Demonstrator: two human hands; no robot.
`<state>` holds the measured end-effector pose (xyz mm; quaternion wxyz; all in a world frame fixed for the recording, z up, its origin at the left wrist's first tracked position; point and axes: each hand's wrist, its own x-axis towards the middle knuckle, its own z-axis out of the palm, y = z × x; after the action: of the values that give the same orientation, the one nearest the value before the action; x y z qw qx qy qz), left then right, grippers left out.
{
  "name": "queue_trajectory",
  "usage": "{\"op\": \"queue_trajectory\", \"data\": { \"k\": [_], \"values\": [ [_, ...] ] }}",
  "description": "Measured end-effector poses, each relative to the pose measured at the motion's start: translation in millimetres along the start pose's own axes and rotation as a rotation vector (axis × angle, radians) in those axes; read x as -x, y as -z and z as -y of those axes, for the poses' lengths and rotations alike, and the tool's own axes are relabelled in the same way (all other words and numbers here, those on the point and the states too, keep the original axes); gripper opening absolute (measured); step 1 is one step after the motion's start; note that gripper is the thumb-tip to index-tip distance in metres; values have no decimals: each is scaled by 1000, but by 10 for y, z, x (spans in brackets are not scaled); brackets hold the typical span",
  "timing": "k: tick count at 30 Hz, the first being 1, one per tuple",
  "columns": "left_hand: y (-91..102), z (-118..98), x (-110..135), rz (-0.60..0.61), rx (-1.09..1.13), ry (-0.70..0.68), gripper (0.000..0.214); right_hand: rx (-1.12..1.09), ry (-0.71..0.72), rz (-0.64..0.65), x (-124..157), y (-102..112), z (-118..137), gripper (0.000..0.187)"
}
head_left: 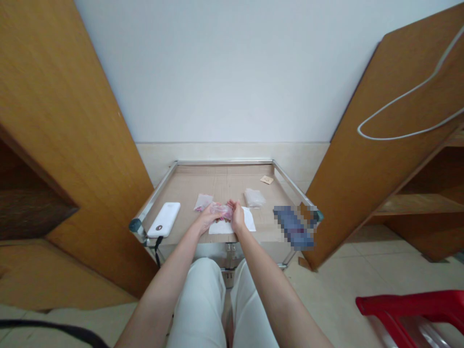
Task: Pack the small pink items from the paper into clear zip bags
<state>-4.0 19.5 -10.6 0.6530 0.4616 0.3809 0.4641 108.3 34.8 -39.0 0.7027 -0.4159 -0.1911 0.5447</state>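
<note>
Both my hands meet over the front middle of a small metal-railed table (155, 193). My left hand (207, 217) and my right hand (237, 216) are closed on a small clear plastic bag (221, 210) with pinkish bits inside, held between them. Just beneath it lies a white sheet of paper (250, 220). A second small clear bag (203, 201) with pink contents lies to the left, behind my left hand. A pile of empty clear bags (254, 197) rests to the right, behind my right hand.
A white power bank (165, 219) with a black cable lies at the table's front left. A blurred blue object (293, 227) sits at the front right, a small tan tag (267, 180) at the back. Wooden panels flank both sides; a red stool (413, 309) stands bottom right.
</note>
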Motion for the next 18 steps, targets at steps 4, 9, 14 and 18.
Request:
{"op": "queue_trajectory", "data": {
  "k": [4, 9, 14, 18],
  "values": [
    [-35, -22, 10, 2, -49, -6, 48, 14, 0, -1, -9, 11, -14, 32],
    [-92, -60, 21, -33, -92, -22, 48, 21, 5, 37, -28, 42, -38, 33],
    [-118, -82, 20, -57, -180, -30, 48, 21, 6, 6, -14, 31, -20, 34],
    [-113, -78, 7, -72, -218, -57, 49, 0, 7, -13, 19, 5, 14, 35]
  ]
}}
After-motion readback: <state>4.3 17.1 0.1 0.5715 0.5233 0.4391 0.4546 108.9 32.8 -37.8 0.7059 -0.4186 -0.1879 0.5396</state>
